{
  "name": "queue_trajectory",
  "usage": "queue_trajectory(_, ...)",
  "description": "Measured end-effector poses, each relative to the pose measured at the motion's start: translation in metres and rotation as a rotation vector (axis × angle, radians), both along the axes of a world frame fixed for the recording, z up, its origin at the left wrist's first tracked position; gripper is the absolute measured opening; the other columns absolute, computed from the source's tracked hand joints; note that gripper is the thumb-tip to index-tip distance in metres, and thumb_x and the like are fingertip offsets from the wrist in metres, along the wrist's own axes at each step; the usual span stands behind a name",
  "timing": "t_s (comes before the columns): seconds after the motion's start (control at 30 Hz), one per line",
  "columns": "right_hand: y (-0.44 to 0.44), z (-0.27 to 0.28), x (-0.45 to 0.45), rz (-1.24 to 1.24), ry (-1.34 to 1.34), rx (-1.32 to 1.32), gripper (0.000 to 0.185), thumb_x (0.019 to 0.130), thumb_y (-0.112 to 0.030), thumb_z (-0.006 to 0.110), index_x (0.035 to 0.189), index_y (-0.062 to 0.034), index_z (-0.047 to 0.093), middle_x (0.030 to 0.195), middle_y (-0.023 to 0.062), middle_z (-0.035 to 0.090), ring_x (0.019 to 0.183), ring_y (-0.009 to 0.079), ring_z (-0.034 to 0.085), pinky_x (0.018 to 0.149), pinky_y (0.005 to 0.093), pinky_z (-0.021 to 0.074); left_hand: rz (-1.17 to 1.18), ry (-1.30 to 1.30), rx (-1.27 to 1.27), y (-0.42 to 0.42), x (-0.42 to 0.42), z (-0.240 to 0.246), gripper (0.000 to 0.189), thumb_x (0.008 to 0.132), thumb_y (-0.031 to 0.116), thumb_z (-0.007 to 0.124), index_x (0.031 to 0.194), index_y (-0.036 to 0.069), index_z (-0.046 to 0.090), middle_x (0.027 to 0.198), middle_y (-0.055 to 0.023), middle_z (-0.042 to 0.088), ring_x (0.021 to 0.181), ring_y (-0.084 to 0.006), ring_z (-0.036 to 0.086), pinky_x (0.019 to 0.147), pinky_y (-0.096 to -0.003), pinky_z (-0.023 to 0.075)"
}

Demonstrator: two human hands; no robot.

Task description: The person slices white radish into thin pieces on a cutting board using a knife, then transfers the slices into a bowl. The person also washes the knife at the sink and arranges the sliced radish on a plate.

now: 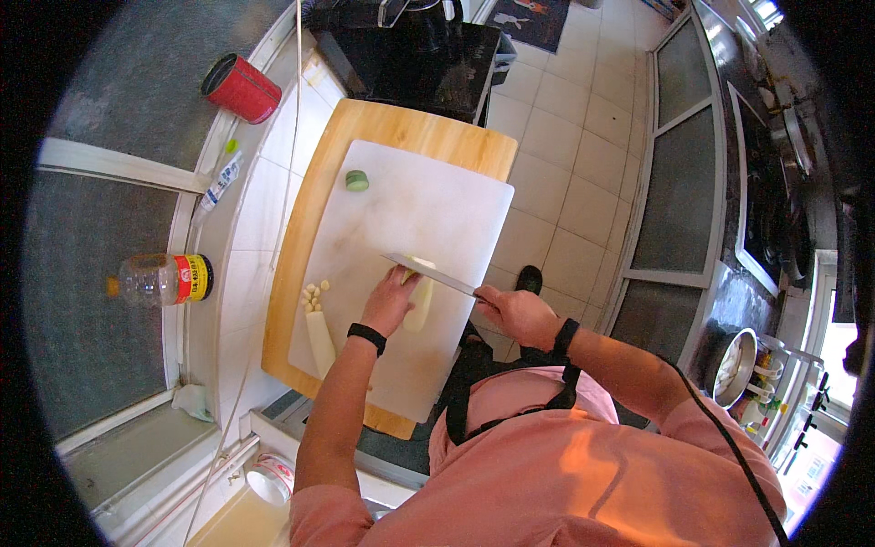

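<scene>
My right hand [516, 314] grips the handle of a kitchen knife [443, 277]. Its blade lies across a pale, peeled vegetable piece [419, 309] on a white plastic cutting board [431, 198]. Bent fingers of my left hand [389, 302] hold that piece close against the blade; part of it is hidden behind them. Left of this hand, a long whitish vegetable strip [319, 342] lies on the board, with several small cut chunks [314, 299] at its far end. A green-skinned vegetable stub [356, 180] sits near the board's far left.
Beneath the white board is a larger wooden board [417, 124]. A windowsill on the left holds a red can [246, 90], a tube [222, 181] and a labelled plastic bottle [164, 279]. A black appliance [417, 68] stands beyond. At right, a metal pan [735, 369] rests on the counter.
</scene>
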State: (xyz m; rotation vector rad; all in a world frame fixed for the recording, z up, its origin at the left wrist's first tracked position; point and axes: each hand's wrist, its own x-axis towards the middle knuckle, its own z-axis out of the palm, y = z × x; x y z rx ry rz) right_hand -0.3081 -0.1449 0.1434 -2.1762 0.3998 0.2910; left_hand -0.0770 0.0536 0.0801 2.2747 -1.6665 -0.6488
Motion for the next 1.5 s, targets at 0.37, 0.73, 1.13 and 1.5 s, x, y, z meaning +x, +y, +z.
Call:
queue_trajectory(0.37,-0.006,-0.032,0.026,0.009,0.019,0.003,0.036,0.107,-0.038,0.045,0.124,-0.0077,0.055,0.093,0.0276,0.069,0.086,0.0482,0.067,0.075,0.0573,0.0530,0.036,0.016,0.016,0.001,-0.005,0.001,0.062,0.072,0.000,0.080,0.130,0.007,0.059,0.145,-0.0139,0.048,0.135,-0.0347,0.047,0.107,-0.0416,0.0507)
queue_trajectory(0.73,0.004,-0.029,0.026,0.005,0.065,0.000,0.037,0.108,-0.038,0.044,0.124,-0.0063,0.054,0.094,0.0288,0.069,0.086,0.0499,0.066,0.074,0.0593,0.0518,0.003,0.038,-0.055,0.007,-0.001,-0.009,0.063,0.071,-0.003,0.078,0.130,0.004,0.058,0.143,-0.0151,0.049,0.135,-0.0351,0.047,0.106,-0.0412,0.0509)
queue_trajectory(1.13,0.010,-0.040,0.029,0.028,0.009,-0.009,0.035,0.108,-0.037,0.045,0.125,-0.0078,0.054,0.092,0.0274,0.070,0.086,0.0496,0.067,0.074,0.0580,0.0522,0.056,0.048,-0.115,0.015,-0.009,-0.008,0.057,0.076,-0.001,0.074,0.130,0.003,0.056,0.141,-0.0119,0.050,0.135,-0.0324,0.047,0.107,-0.0416,0.0505)
queue_trajectory(1.5,0.010,-0.043,0.032,0.054,0.044,-0.003,0.036,0.108,-0.038,0.044,0.126,-0.0075,0.053,0.090,0.0279,0.068,0.083,0.0492,0.066,0.072,0.0585,0.0517,0.077,0.024,-0.126,0.016,-0.010,-0.013,0.056,0.078,-0.002,0.073,0.131,0.001,0.055,0.138,-0.0117,0.051,0.133,-0.0321,0.048,0.105,-0.0416,0.0513)
